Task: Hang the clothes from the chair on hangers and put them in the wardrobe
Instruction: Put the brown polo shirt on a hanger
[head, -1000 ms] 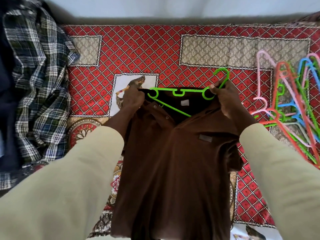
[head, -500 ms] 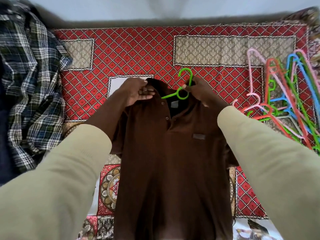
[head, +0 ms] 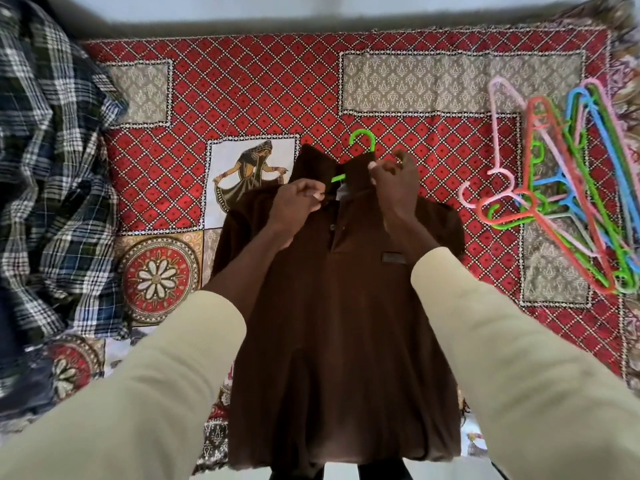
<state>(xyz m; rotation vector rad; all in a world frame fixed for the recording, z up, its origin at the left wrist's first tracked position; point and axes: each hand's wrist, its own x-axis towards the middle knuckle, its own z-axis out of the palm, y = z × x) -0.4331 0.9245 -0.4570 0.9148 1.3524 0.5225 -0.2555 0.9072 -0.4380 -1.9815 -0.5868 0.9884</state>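
Brown polo shirt hides the green hanger except its hook.

Polo shirt mid-bedspread; plaid shirt left, hangers right.

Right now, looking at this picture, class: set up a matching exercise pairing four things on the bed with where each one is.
Things:
1. brown polo shirt
2. green hanger
3. plaid shirt
4. pile of coloured hangers

Places:
A. heaped at the left edge of the bedspread
B. lying loose at the right side
C. spread flat in the middle, collar pinched by both hands
D. inside the collar, only the hook and a bit of one arm showing

Pairs: 1-C, 2-D, 3-A, 4-B
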